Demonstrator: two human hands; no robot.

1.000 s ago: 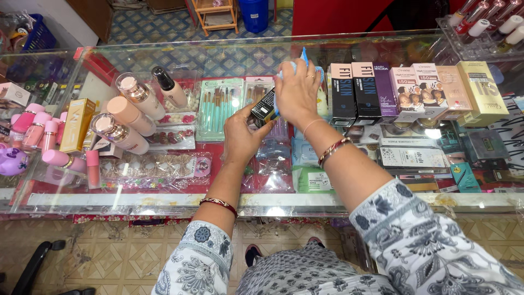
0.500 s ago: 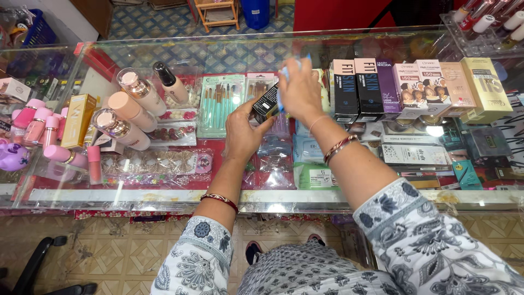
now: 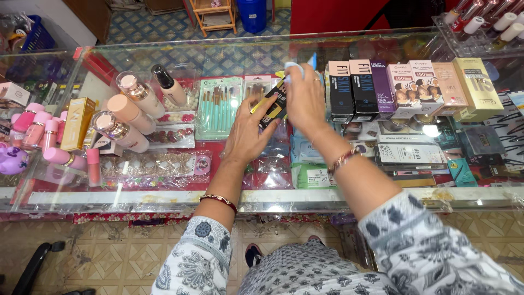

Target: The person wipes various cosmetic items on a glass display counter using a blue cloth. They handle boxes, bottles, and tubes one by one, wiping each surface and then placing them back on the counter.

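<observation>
Glass counter (image 3: 164, 199) fills the view, with upright cosmetic boxes (image 3: 404, 87) at the right. Above it the left hand (image 3: 248, 136) grips a small black and yellow box (image 3: 274, 104), fingers closed around its lower end. The right hand (image 3: 305, 98) presses a pale cloth (image 3: 295, 70) on its top (fingers curled); I think short strokes with a steady left hand would wipe it best.

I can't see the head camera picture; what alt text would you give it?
Seen from above, a person's left hand holds a small black and gold box over a glass display counter while the right hand presses a pale blue cloth against it. Boxed cosmetics stand to the right and foundation bottles lie to the left.
</observation>
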